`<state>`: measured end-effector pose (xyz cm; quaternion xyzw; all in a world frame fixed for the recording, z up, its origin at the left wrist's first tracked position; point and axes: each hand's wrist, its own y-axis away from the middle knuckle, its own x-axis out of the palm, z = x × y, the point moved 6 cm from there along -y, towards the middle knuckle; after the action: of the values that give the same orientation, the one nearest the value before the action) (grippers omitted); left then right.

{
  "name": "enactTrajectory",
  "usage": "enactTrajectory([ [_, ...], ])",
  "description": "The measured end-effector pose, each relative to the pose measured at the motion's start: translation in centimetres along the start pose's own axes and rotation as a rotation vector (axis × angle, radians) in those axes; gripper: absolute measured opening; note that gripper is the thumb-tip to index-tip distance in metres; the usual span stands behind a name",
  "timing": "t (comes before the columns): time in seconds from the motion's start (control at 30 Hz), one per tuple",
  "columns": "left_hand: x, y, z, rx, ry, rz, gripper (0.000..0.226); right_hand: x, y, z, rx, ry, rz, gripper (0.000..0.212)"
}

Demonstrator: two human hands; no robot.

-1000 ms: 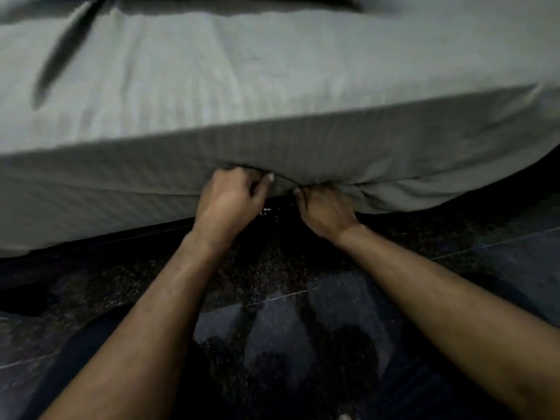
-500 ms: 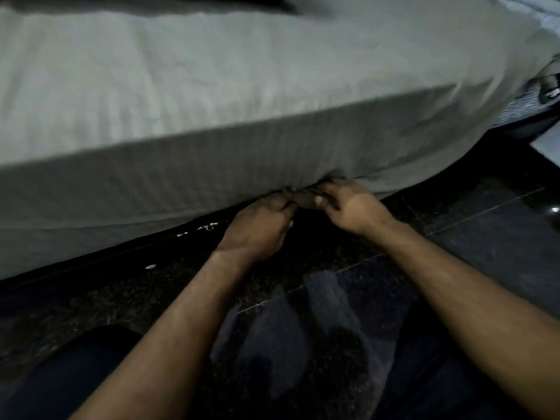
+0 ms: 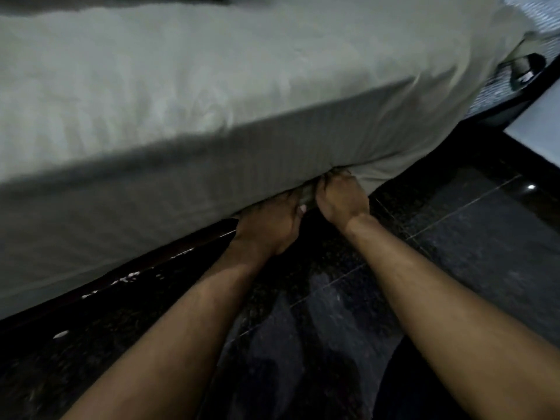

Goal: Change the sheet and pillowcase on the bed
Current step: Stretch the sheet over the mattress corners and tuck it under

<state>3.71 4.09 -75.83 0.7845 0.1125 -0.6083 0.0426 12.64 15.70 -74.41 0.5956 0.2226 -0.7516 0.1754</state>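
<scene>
Sheet [image 3: 212, 95], pale grey-green with faint woven stripes, covers the top and side of the bed and bunches at the lower edge near the foot corner. Your left hand [image 3: 266, 225] reaches under that edge, fingers hidden (grip impossible to judge). Your right hand [image 3: 341, 198] has its fingers curled round the bunched hem. One sheet, two hands, over dark floor [image 3: 454, 253].

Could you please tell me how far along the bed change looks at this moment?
Done: the sheet lies over the mattress top and hangs down its side. In hand: the left hand and right hand work the sheet's bottom edge under the mattress near the corner. Left: the tuck beyond that corner; no pillow or pillowcase is in view, so that part cannot be judged.
</scene>
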Motion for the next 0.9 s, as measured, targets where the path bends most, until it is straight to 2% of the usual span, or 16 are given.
enactTrajectory([
  [0.1,0.6,-3.0,-0.4,-0.086,0.096,0.05,0.055,1.6,-1.9,-0.1,-0.136,0.178,0.183,0.076],
  [0.17,0.8,-3.9,-0.4,-0.066,0.097,0.025,0.051,2.7,-3.2,-1.6,-0.139,0.226,0.243,0.063],
  [0.2,1.0,-3.8,-0.2,-0.023,0.088,0.009,0.055,2.3,-3.6,-2.2,-0.129,0.166,0.238,0.057],
  [0.23,0.9,-3.6,-0.2,0.031,0.085,0.006,0.061,1.4,-3.5,-2.4,-0.132,0.127,0.243,0.058],
  [0.27,0.9,-3.5,0.0,0.086,0.098,-0.018,0.063,0.2,-3.4,-2.4,-0.181,0.109,0.177,0.062],
  [0.37,0.3,-3.1,0.3,0.164,0.275,0.055,0.047,-1.5,-1.9,-2.9,-0.286,0.127,0.126,0.047],
  [0.5,0.8,-4.2,0.7,0.168,0.326,0.066,0.05,-2.3,0.2,-2.3,-0.202,0.119,0.081,0.03],
  [0.63,1.2,-4.1,0.7,0.191,0.153,0.001,0.06,-1.1,2.3,0.3,-0.336,-0.031,0.15,0.033],
  [0.73,0.6,-3.6,0.3,0.185,0.046,-0.071,0.067,-0.2,0.6,0.0,-0.327,0.173,0.141,0.043],
  [0.8,0.3,-3.3,-0.2,0.183,-0.002,-0.081,0.069,0.0,-0.9,0.2,-0.342,0.26,0.188,0.059],
  [0.83,0.1,-3.1,-0.2,0.171,-0.019,-0.104,0.067,0.1,-1.8,0.5,-0.357,0.298,0.209,0.061],
  [0.9,-0.1,-2.8,0.1,0.173,-0.029,-0.165,0.059,0.4,-3.8,0.4,-0.329,0.4,0.274,0.05],
])
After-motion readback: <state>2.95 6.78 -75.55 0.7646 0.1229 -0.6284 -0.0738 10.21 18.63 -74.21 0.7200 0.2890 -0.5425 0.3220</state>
